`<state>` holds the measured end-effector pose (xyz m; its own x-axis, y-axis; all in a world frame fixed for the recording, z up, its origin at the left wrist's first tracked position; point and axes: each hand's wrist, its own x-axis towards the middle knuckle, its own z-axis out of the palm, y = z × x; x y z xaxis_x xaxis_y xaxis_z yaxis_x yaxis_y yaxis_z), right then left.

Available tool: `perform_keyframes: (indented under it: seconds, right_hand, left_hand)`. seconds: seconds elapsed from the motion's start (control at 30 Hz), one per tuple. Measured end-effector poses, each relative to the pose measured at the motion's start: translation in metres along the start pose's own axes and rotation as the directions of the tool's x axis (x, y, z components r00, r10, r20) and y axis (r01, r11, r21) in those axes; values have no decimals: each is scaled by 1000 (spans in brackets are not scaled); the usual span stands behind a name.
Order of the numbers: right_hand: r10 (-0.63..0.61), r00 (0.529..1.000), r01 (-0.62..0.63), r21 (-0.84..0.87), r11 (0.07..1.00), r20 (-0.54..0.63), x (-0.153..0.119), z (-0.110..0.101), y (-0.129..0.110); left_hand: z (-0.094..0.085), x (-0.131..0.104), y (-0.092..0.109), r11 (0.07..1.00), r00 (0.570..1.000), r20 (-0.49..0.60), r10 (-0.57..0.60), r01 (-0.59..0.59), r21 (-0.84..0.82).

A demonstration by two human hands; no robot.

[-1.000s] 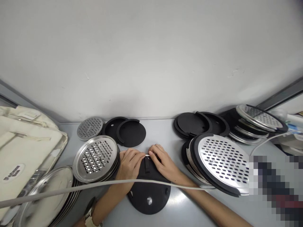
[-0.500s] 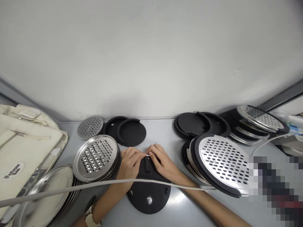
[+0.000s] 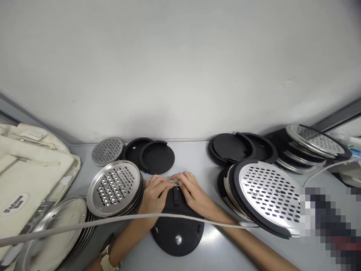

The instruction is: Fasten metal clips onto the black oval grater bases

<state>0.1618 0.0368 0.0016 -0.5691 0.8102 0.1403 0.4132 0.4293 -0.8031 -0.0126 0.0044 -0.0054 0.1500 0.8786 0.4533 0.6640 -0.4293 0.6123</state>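
A black round piece (image 3: pixel 177 235) lies flat in front of me, with a black strap (image 3: pixel 176 196) on its upper part. At the strap's far end is a small metal piece (image 3: pixel 176 184). My left hand (image 3: pixel 155 194) pinches that metal piece from the left, fingers closed. From the right, my right hand (image 3: pixel 190 190) has its thumb and fingers closed on the same piece. Both palms rest over the sides of the black round piece and hide parts of it.
Perforated metal discs stand in stacks at left (image 3: pixel 115 188) and right (image 3: pixel 269 195). Black round covers (image 3: pixel 158 157) lie near the wall. A cream bag (image 3: pixel 28 169) is at far left. A white cable (image 3: pixel 141 216) crosses in front.
My right fingers have shifted slightly at the metal piece, the index finger now reaching farther left over it. My left hand has hardly moved. The view has shifted a little.
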Motion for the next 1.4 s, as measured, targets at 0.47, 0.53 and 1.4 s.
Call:
perform_keyframes:
  seconds: [0.47,0.53,1.4]
  right_hand:
    - [-1,999,1,-15,1000,55,0,-2,-3]
    - [-2,999,3,-21,1000,51,0,-1,-2]
    - [-25,999,26,37,999,-38,-2,3,4]
  left_hand:
    - [0,-1,2,999,999,8,-40,40,-12]
    - [0,-1,2,999,999,10,-43,43,-9]
    - [3,-1,2,999,999,-47,23,-21,32]
